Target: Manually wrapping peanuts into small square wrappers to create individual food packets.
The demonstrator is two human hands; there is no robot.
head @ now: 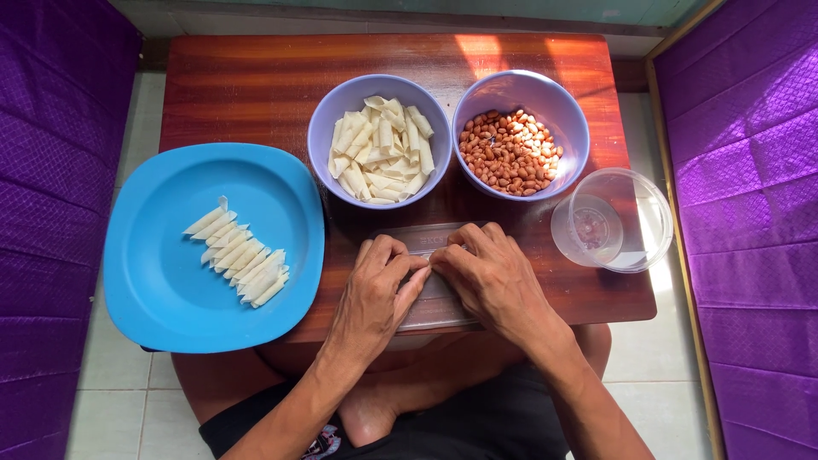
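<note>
Both hands, left point(375, 285) and right point(490, 277), fingertips pinched together on a small wrapper piece over the clear tray point(426, 281) at table's 6 o'clock, mid-fold; next likely needs a peanut from the 1 o'clock bowl point(520, 94).

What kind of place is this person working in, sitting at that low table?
Probably a home, with food prepared on the floor: a low reddish wooden table on pale floor tiles, purple quilted cushions either side, and lilac bowls of pale pastry tubes and peanuts.
</note>
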